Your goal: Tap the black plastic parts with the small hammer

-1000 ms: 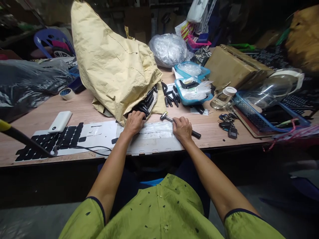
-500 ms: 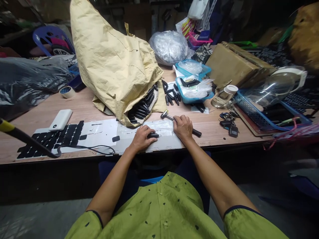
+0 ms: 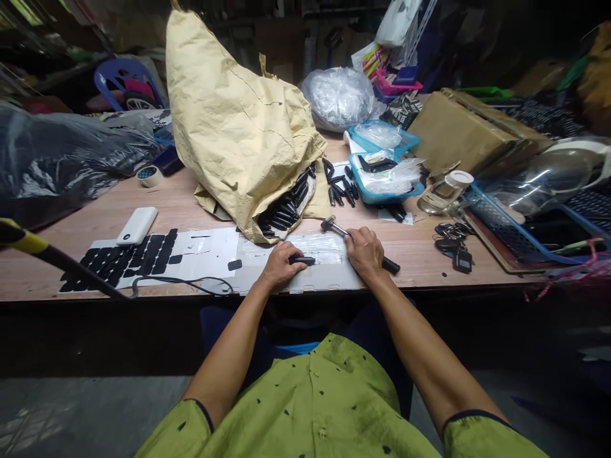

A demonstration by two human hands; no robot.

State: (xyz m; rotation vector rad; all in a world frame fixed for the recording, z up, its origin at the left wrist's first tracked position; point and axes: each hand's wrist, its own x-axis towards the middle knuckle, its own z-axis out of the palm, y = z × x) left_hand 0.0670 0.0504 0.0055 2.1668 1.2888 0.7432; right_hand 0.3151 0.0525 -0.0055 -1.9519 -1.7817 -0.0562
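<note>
My left hand (image 3: 279, 266) is closed on a small black tube-shaped part (image 3: 302, 260), holding it flat on a white sheet (image 3: 291, 277) near the table's front edge. My right hand (image 3: 365, 252) grips the black handle of a small hammer (image 3: 334, 226), whose metal head lies to the left on the table. A torn tan paper sack (image 3: 243, 127) stands just behind my hands, and several more black parts (image 3: 285, 210) spill from its open mouth.
A white power bank (image 3: 137, 225) and a sheet of black pads (image 3: 124, 257) lie at left, with a cable and a yellow-black handle (image 3: 28, 245). Blue trays (image 3: 382, 184), loose black parts, a jar, keys (image 3: 451, 245) and a cardboard box (image 3: 463, 130) crowd the right.
My left hand left the sack's mouth and came back toward me with one black part, setting it on the white sheet. My right hand stayed on the hammer. The view shifted slightly.
</note>
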